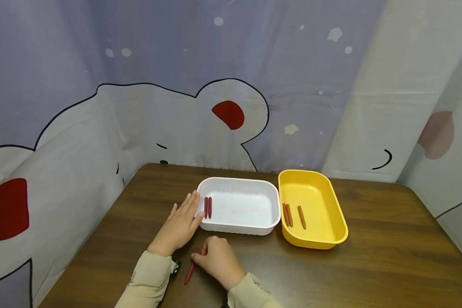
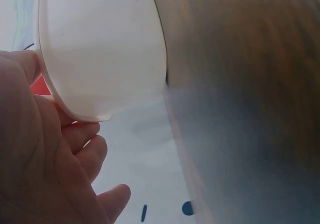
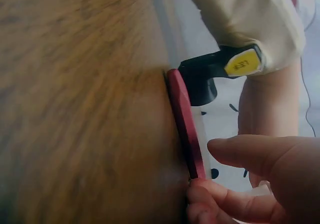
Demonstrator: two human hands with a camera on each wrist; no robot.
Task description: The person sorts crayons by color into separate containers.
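Observation:
A white plastic tray (image 1: 238, 226) holds two dark red crayons (image 1: 209, 208) at its left end. My left hand (image 1: 180, 224) rests against that end, fingers extended along the rim and thumb at the front left corner. In the left wrist view, part of this hand (image 2: 45, 134) lies behind the tray's rim. Another dark red crayon (image 1: 189, 273) lies on the table in front of the tray. My right hand (image 1: 217, 259) is at its far end. The right wrist view shows fingertips touching the end of the crayon (image 3: 186, 119), the thumb slightly apart above it.
A yellow tray (image 1: 336, 209) stands directly right of the white one, with three orange-brown crayons (image 1: 301, 217) in it. Both stand on a dark wooden table (image 1: 389, 239). Behind it hangs a printed curtain (image 1: 169, 55). A black wrist device (image 3: 215, 71) sits on the left sleeve.

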